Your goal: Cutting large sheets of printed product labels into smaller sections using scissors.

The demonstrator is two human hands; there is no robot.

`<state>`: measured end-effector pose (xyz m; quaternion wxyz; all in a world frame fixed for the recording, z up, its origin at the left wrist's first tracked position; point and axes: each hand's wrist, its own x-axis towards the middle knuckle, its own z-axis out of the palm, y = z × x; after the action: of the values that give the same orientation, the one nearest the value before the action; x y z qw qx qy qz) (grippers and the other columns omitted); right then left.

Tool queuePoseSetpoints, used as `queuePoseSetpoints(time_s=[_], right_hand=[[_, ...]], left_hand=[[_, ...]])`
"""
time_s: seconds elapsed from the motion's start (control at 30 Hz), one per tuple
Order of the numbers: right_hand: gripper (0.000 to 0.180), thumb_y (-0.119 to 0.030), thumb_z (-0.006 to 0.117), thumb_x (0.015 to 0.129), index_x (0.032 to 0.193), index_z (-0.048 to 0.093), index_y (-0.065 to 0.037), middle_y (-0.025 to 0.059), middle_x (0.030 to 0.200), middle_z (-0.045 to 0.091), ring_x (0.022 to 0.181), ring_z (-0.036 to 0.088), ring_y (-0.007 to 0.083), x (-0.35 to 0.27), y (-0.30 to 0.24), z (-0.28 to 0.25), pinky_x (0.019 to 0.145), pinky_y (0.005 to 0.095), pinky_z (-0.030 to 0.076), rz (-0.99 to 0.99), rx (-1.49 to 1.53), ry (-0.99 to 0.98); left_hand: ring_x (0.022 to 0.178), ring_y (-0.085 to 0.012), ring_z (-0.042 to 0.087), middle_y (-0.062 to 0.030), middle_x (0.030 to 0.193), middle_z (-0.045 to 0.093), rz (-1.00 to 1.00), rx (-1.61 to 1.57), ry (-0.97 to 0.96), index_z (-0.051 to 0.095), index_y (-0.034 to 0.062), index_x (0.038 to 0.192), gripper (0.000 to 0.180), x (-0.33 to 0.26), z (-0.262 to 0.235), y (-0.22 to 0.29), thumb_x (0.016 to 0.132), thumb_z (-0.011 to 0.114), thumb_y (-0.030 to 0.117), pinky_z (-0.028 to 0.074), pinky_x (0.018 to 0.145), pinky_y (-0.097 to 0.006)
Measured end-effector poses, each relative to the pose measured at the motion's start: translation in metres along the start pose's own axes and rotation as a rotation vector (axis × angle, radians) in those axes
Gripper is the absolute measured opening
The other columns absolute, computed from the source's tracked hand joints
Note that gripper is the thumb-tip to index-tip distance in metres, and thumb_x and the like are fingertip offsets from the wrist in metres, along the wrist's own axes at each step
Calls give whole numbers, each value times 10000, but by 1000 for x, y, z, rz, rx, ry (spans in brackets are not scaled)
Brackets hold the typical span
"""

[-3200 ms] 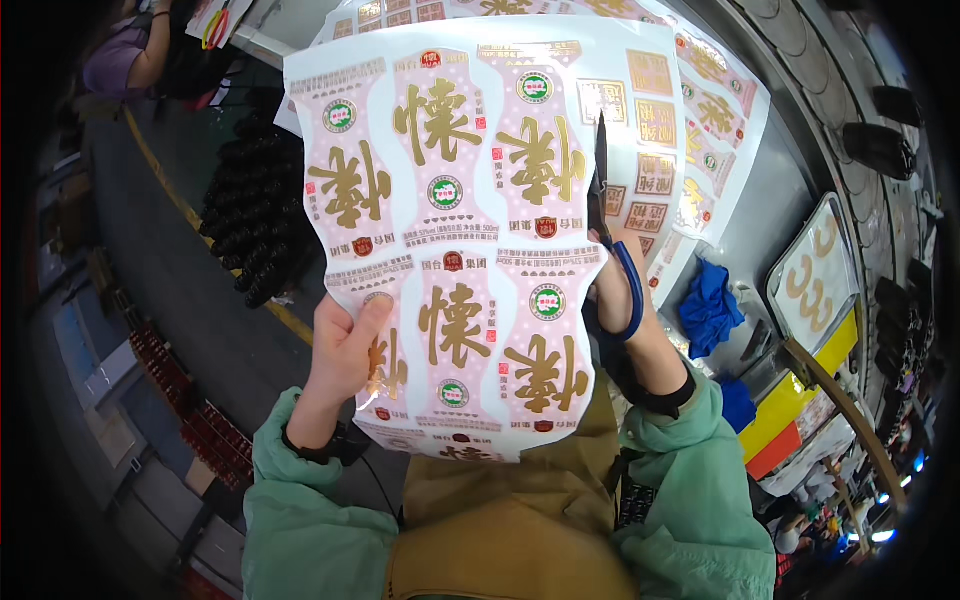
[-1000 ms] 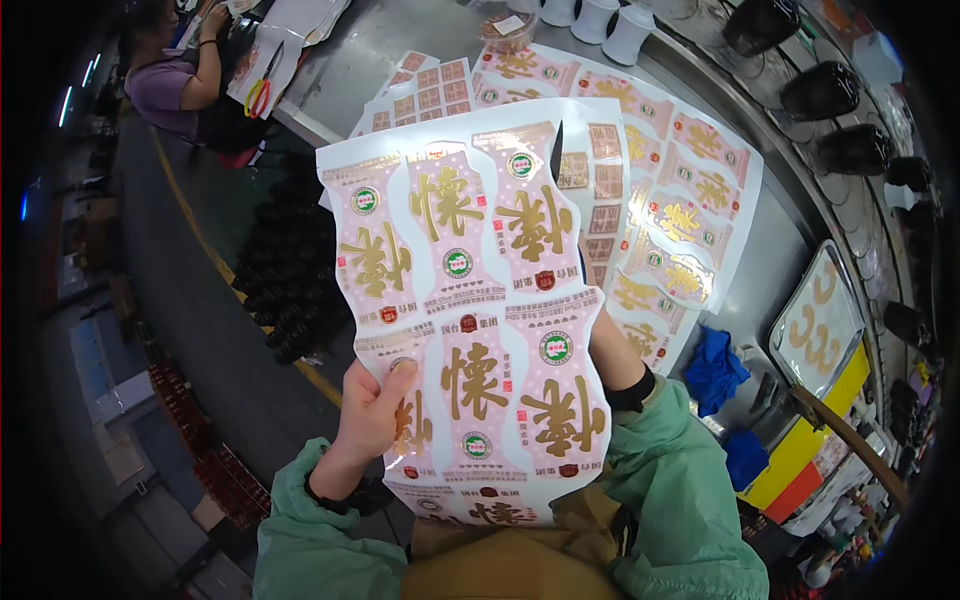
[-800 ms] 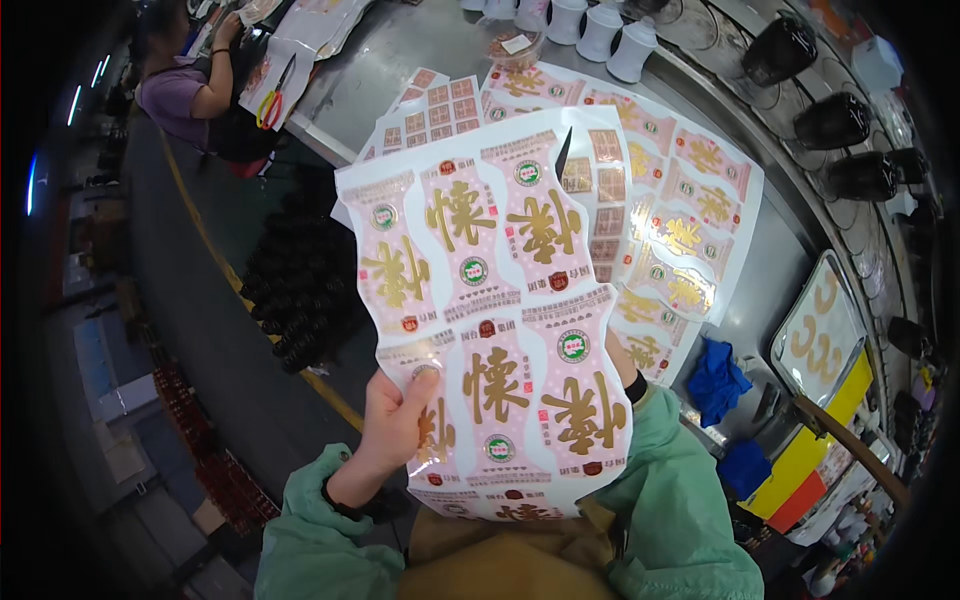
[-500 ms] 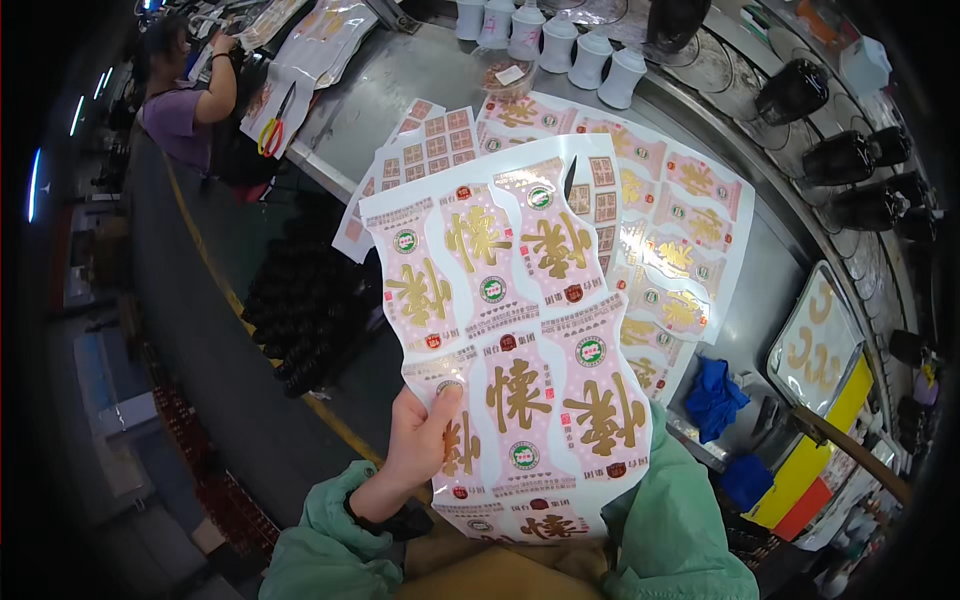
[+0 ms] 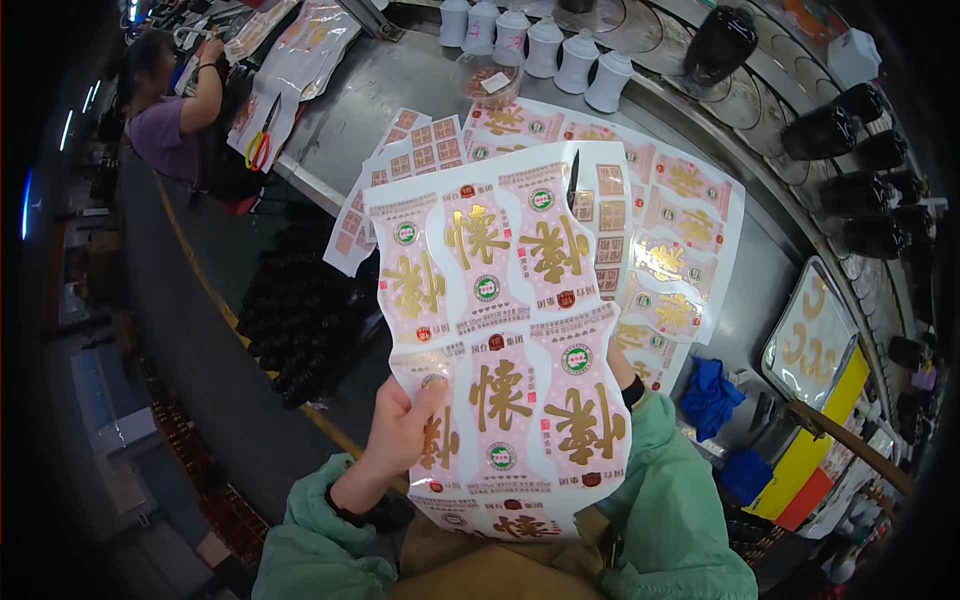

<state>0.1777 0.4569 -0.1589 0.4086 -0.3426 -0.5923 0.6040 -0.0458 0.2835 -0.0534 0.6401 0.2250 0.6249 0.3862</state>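
Observation:
A large sheet of pink and gold stickers (image 5: 520,345) hangs upright before me, its lower end curling toward my apron. My left hand (image 5: 397,432) grips its left edge, thumb on the front and the other fingers behind. Past the sheet's right edge shows part of my right hand (image 5: 622,362); its fingers are hidden behind the sheet. Beyond, more pink and gold sticker sheets (image 5: 690,215) lie on the metal table, with sheets of small square stickers (image 5: 434,143) beside them. A dark pointed blade (image 5: 573,185) shows just above the held sheet.
White bottles (image 5: 543,48) line the table's far side behind a clear plastic tub (image 5: 485,84). Dark bottles (image 5: 722,46) stand along the curved conveyor at right. Nearer are a blue cloth (image 5: 712,398) and a tray (image 5: 812,335). A person (image 5: 165,125) works at far left near scissors (image 5: 260,142).
The sheet has shifted slightly left and now hangs straighter. Part of my right hand and wrist has come into sight at its right edge. My left hand keeps its grip.

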Motion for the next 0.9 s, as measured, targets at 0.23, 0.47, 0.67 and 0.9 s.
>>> queuePoseSetpoints(time_s=[0.23,0.47,0.67,0.9], right_hand=[[307,-177,600,856,1075,599,37,62,973,680,812,635,144,14,-9,-10,725,270,501,-21,-71,-41],[360,-374,488,915,711,546,-83,8,558,537,447,529,121,35,-3,-24,412,228,373,684,421,73],[400,-361,535,883,609,469,-77,10,468,432,364,436,128,52,36,-34,391,252,355,709,215,282],[417,-373,611,840,752,633,34,187,678,636,675,638,360,9,25,-65,624,443,486,649,-1020,359]], left_hand=[[957,-84,581,-66,1092,634,1,109,-55,524,-44,1198,268,24,-18,23,958,506,75,475,815,-250],[956,-86,581,-55,1089,631,21,216,-127,541,-36,1194,262,74,-55,48,957,503,70,473,825,-254],[931,-88,570,-53,1068,628,113,288,-165,534,-50,1178,286,135,-54,33,950,539,123,467,812,-259],[879,-76,571,-37,1030,629,173,86,-40,536,-27,1178,274,176,-45,-21,969,523,149,481,747,-252]])
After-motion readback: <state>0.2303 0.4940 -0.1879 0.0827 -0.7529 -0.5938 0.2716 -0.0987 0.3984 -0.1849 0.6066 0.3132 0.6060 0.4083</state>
